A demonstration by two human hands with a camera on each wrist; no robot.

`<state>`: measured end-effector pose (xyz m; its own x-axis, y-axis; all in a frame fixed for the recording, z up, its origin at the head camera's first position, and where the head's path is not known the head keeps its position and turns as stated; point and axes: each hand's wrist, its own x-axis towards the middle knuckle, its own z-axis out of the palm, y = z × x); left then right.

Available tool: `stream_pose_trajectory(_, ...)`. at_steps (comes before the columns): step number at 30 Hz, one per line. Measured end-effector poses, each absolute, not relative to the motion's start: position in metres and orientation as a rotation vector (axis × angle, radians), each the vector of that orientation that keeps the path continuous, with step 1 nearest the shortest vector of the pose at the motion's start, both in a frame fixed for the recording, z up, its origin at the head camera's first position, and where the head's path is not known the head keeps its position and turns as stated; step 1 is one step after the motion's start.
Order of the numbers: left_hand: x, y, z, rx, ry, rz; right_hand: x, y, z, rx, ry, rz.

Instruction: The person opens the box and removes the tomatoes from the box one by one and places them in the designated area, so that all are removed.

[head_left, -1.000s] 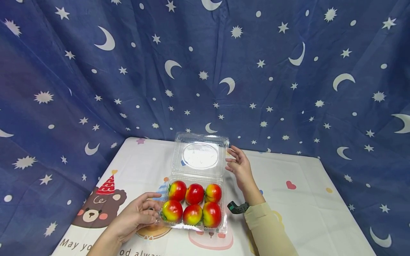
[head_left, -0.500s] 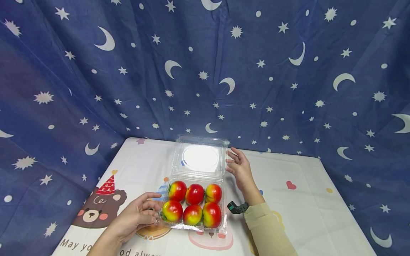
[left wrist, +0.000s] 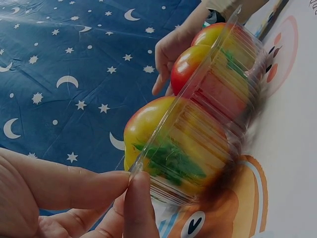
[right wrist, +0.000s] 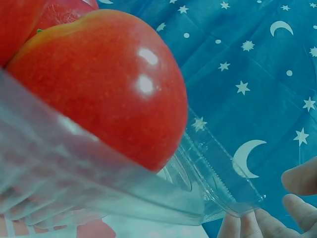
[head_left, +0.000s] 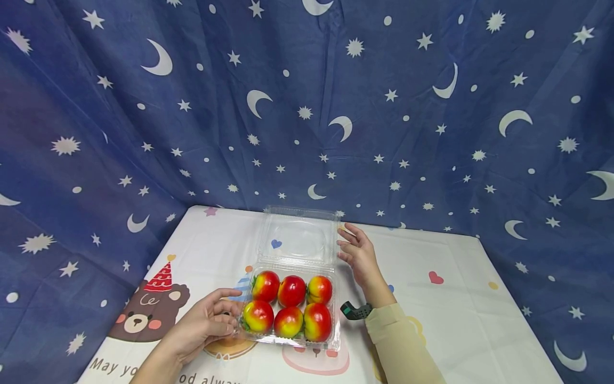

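Observation:
A clear plastic clamshell box (head_left: 336, 323) stands on the table with its lid (head_left: 299, 241) swung back toward the curtain. Two rows of glossy red-and-yellow fruits (head_left: 291, 290) fill its base; green leaves show through the wall in the left wrist view. My left hand (head_left: 206, 323) pinches the rim at the box's left side between thumb and finger. At the right edge of the lid is my right hand (head_left: 360, 257), its fingers loosely bent and its thumb apart. In the right wrist view, fingertips (right wrist: 250, 225) touch the lid's edge from below.
A white cloth (head_left: 460, 298) printed with bears, hearts and lettering covers the table. Behind it and to the left hangs a blue curtain (head_left: 288, 133) with moons and stars. A dark band (head_left: 356, 311) sits at my right wrist.
The lid has tilted farther back and lower, and its bright glare has faded. My right hand has dropped slightly with it. My left hand and the fruits have stayed in place.

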<state>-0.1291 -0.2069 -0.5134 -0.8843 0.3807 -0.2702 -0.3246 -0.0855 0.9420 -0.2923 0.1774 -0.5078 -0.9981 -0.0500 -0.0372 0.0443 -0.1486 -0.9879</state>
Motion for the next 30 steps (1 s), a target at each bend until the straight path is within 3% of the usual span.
stream_pose_trajectory(30, -0.129, -0.207, -0.515, 0.069, 1.773, 2.000, -0.297, 0.181, -0.522, 0.070, 1.939, -2.280)
